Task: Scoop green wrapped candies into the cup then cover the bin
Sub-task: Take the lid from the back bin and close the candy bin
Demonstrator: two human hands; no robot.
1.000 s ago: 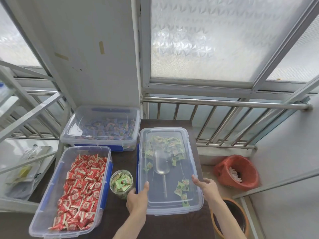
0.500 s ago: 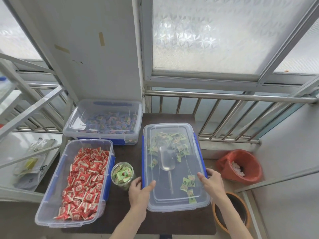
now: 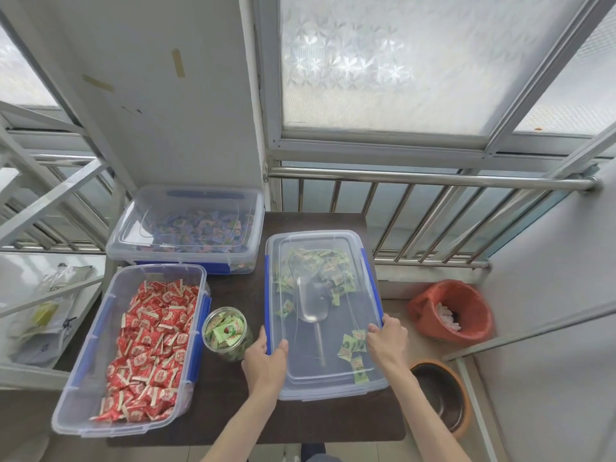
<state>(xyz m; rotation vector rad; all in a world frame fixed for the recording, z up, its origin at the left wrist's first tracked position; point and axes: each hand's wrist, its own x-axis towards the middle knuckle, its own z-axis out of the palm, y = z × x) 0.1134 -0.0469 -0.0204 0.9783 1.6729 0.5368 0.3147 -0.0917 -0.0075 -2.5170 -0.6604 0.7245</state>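
Both hands are on the clear plastic lid (image 3: 330, 375) now, and it sits flat on top of the clear rectangular bin with blue side latches (image 3: 372, 281), at the right side of the dark brown counter (image 3: 230, 415). The left hand (image 3: 265, 365) has its grip closed on the lid's left edge, thumb on top, fingers wrapped under the rim. The right hand (image 3: 388, 340) grips the right edge just by the blue latch, fingers curled over it.

Through the lid you can see the green wrapped candies (image 3: 320, 268) bunched at the far end of the bin, with a few loose ones near the right hand. The clear plastic scoop (image 3: 311, 303) lies inside too, bowl toward the far end, handle pointing back at the person.

Just left of the bin, near the left hand, stands the small clear round cup (image 3: 226, 331), upright and filled with green candies.

Further left is an open clear bin of red wrapped candies (image 3: 150, 345), and behind it a lidded clear bin of blue and purple wrapped candies (image 3: 196, 225).
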